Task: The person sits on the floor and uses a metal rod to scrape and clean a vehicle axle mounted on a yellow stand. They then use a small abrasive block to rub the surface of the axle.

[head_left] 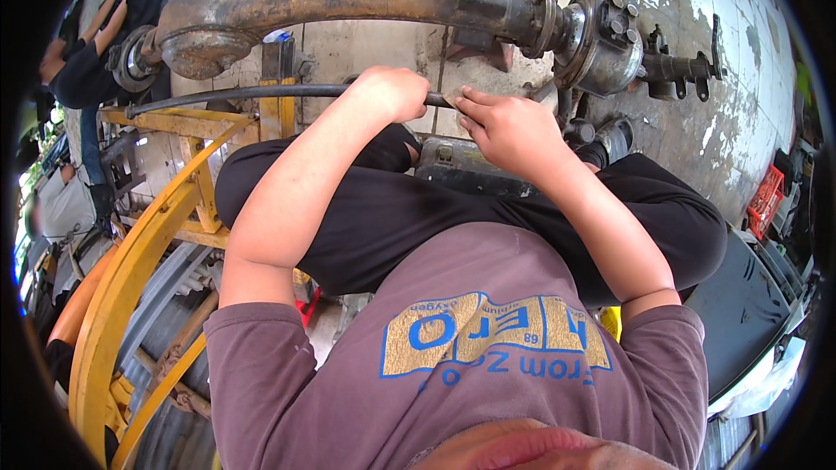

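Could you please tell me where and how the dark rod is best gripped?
Probably around the exposed stretch of the rod to the left of the left hand, coming from above: it is slim enough to close fingers around, runs crosswise, and nothing covers it there, while both hands crowd its right part.

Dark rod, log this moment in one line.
left hand: grips dark rod | right hand: at same rod | beyond: rusty axle
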Demonstrator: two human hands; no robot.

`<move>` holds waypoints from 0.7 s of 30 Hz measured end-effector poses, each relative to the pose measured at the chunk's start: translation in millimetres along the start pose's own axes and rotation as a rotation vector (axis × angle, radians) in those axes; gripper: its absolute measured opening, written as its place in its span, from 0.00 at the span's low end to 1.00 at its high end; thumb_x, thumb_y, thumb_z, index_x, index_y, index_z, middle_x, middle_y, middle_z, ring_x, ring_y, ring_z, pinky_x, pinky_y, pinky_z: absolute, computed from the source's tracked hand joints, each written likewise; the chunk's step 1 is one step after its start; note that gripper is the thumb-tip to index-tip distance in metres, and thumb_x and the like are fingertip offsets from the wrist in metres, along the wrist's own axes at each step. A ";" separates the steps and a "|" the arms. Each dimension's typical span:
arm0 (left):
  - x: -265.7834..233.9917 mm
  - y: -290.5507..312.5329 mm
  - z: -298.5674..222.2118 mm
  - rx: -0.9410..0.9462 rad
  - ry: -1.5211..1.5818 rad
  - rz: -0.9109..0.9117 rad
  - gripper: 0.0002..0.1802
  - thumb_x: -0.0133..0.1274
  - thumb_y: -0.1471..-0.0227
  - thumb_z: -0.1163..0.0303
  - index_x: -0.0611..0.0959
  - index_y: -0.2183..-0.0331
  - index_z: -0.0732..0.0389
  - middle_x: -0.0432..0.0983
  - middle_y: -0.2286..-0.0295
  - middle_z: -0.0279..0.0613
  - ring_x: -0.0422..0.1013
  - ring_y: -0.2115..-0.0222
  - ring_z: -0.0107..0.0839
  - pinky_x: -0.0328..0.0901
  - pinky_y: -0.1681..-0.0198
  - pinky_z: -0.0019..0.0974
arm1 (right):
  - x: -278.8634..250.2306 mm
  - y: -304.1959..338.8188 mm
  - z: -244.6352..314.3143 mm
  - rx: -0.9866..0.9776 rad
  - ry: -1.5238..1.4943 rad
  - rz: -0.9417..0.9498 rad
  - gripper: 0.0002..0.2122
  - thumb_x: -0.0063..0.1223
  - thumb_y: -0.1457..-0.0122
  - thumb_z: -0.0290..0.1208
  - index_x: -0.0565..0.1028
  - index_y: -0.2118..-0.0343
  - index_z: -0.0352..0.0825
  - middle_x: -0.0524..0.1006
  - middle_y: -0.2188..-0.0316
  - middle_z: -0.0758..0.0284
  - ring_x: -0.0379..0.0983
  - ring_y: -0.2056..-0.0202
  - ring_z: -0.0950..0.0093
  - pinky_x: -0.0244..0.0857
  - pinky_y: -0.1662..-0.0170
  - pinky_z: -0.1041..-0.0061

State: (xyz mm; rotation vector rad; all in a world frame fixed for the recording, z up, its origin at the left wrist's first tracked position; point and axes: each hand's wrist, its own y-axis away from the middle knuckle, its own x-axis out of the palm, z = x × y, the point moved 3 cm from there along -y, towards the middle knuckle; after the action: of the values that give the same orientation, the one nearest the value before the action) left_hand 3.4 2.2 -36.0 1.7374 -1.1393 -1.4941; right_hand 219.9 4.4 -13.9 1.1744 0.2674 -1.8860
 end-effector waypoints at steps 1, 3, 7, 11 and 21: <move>0.0 -0.1 0.0 0.000 -0.001 -0.002 0.19 0.61 0.35 0.55 0.89 0.52 0.60 0.88 0.54 0.53 0.84 0.50 0.53 0.77 0.44 0.55 | 6.0 1.3 0.4 0.011 -0.002 -0.023 0.18 0.55 0.27 0.42 0.83 0.39 0.44 0.84 0.38 0.69 0.88 0.55 0.57 0.83 0.53 0.56; 1.4 -1.5 0.5 0.009 -0.004 -0.006 0.19 0.61 0.35 0.55 0.89 0.52 0.59 0.88 0.55 0.53 0.84 0.50 0.53 0.77 0.45 0.56 | 6.5 0.7 -0.1 0.017 0.009 -0.025 0.18 0.56 0.27 0.42 0.83 0.39 0.44 0.84 0.38 0.69 0.88 0.55 0.56 0.83 0.53 0.56; 2.2 -0.3 1.1 0.001 0.002 -0.017 0.19 0.61 0.35 0.55 0.89 0.52 0.59 0.88 0.55 0.54 0.84 0.50 0.53 0.77 0.45 0.56 | 2.4 -0.4 3.3 0.013 -0.007 0.012 0.19 0.56 0.28 0.42 0.83 0.39 0.44 0.84 0.38 0.68 0.88 0.55 0.56 0.83 0.52 0.54; 2.8 -2.7 1.5 0.011 -0.005 -0.012 0.19 0.61 0.35 0.55 0.89 0.53 0.59 0.88 0.54 0.53 0.84 0.50 0.53 0.77 0.45 0.56 | 4.0 -2.6 -2.9 0.026 -0.020 0.009 0.19 0.56 0.28 0.41 0.83 0.39 0.43 0.83 0.37 0.67 0.88 0.55 0.56 0.82 0.50 0.53; 1.9 -2.7 0.6 0.001 -0.010 0.005 0.19 0.61 0.35 0.55 0.89 0.52 0.59 0.88 0.54 0.53 0.83 0.50 0.53 0.77 0.45 0.56 | 2.6 -0.7 3.1 0.024 -0.003 0.020 0.19 0.56 0.28 0.41 0.83 0.39 0.42 0.83 0.37 0.68 0.88 0.54 0.55 0.82 0.50 0.55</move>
State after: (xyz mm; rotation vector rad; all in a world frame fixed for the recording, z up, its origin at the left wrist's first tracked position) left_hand 3.4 1.9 -39.3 1.7287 -1.1486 -1.5008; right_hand 217.0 1.6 -14.5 1.1861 0.2310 -1.8784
